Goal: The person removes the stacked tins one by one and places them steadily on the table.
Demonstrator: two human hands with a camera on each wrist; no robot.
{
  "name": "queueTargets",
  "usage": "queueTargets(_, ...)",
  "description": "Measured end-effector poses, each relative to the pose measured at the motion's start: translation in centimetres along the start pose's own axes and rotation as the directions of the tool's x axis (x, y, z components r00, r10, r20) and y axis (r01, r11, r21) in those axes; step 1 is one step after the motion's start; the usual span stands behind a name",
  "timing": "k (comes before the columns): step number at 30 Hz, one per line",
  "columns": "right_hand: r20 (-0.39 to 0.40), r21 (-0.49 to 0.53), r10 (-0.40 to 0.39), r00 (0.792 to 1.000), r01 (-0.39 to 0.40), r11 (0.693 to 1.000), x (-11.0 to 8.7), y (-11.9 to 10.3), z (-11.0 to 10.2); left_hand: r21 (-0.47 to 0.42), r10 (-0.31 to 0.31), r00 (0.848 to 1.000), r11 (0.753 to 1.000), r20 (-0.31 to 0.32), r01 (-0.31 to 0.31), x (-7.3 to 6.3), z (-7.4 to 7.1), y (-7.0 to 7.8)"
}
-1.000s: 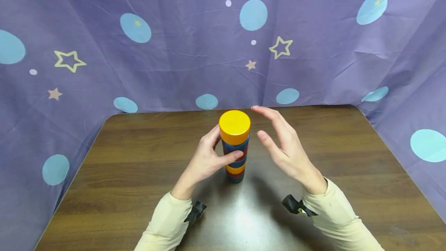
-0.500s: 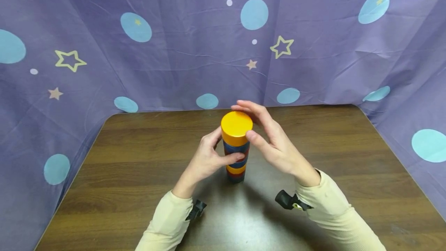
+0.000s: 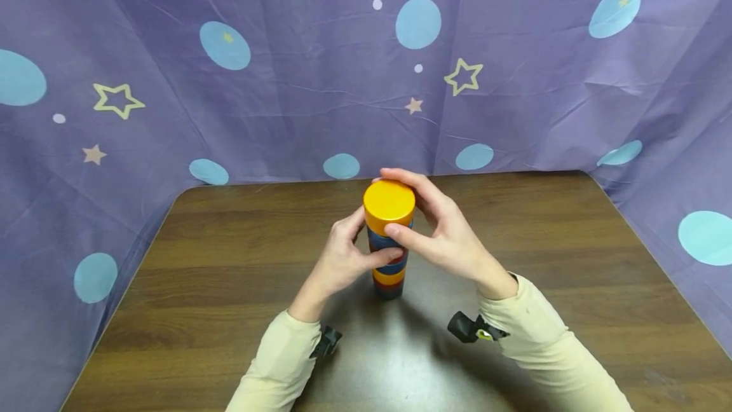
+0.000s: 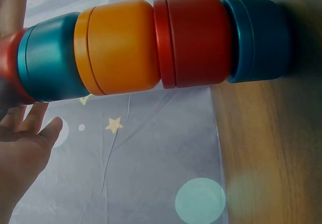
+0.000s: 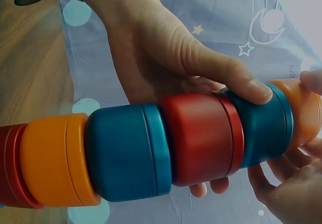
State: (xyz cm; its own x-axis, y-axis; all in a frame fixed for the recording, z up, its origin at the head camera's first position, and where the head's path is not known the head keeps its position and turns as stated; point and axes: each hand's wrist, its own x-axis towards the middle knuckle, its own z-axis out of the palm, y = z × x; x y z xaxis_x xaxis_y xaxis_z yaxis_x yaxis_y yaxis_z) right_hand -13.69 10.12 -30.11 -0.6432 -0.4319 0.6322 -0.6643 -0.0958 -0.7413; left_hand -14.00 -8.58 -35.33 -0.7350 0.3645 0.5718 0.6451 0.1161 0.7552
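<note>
A tall stack of rounded, lidded jars in orange, blue and red stands upright on the table. The top orange jar [image 3: 389, 200] shows a flat, closed top. My left hand [image 3: 342, 256] holds the stack's upper part, thumb across the front and fingers behind. In the right wrist view its thumb lies on the upper blue jar [image 5: 274, 128], and the red jar [image 5: 201, 138] sits just below. My right hand [image 3: 448, 237] grips the top orange jar, thumb in front and fingers round the back. The lowest blue jar [image 4: 261, 39] meets the tabletop in the left wrist view.
The brown wooden table [image 3: 240, 272] reaches back to a purple curtain [image 3: 286, 81] printed with stars and circles. Black wrist cameras hang by both sleeves, such as the right one [image 3: 466, 328].
My right hand has moved left from beside the stack and closed round the top orange jar. My left hand keeps its hold, and the stack stands about where it was.
</note>
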Motion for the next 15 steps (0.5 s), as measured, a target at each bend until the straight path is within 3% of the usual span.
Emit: queueTargets(15,-0.108,0.057,0.023,0.994,-0.017,0.998,-0.2,0.5,-1.3,-0.022,0.017,1.000,1.000,0.026,-0.016,0.2,-0.1,-0.1)
